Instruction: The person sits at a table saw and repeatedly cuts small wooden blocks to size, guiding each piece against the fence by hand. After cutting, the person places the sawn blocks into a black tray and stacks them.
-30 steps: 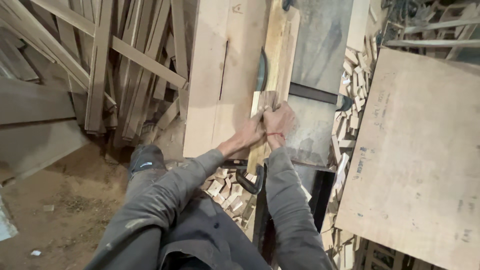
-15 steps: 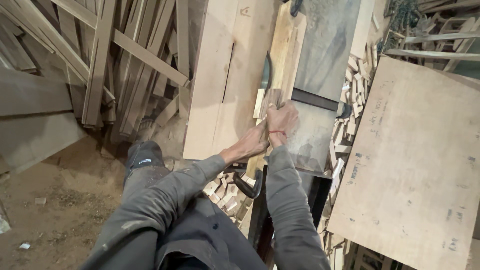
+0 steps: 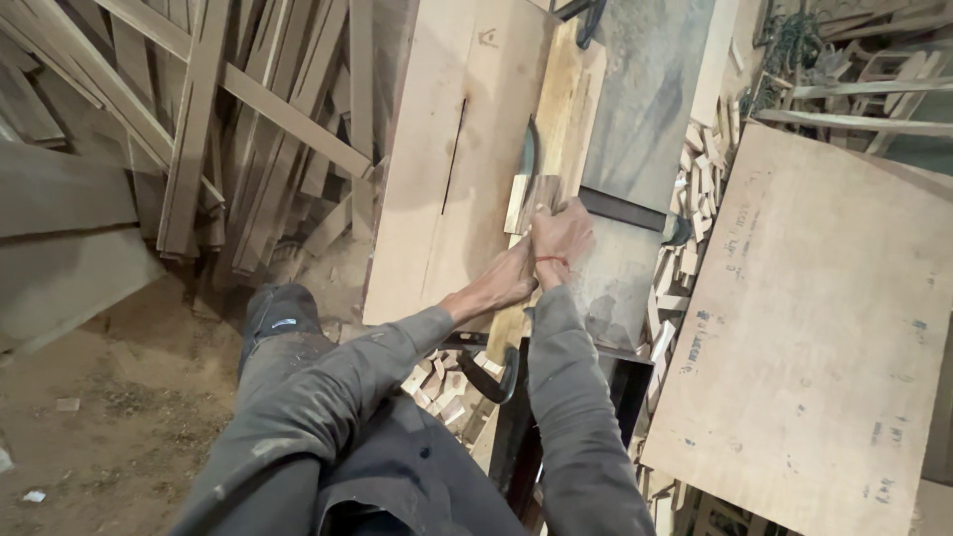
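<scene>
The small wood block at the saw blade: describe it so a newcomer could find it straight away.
Start at the pale saw table in the middle of the view, and find the dark curved blade rising from it. The small wood block lies just below the blade, with the right hand and left hand pressed on it. Unlike the loose offcuts heaped to the right, it is the only piece on the table under hands.

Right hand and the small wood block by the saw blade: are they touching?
Touching. The head view shows the right hand pressed onto the near end of the small wood block, fingers over it, with no gap; the saw blade stands just beyond.
</scene>
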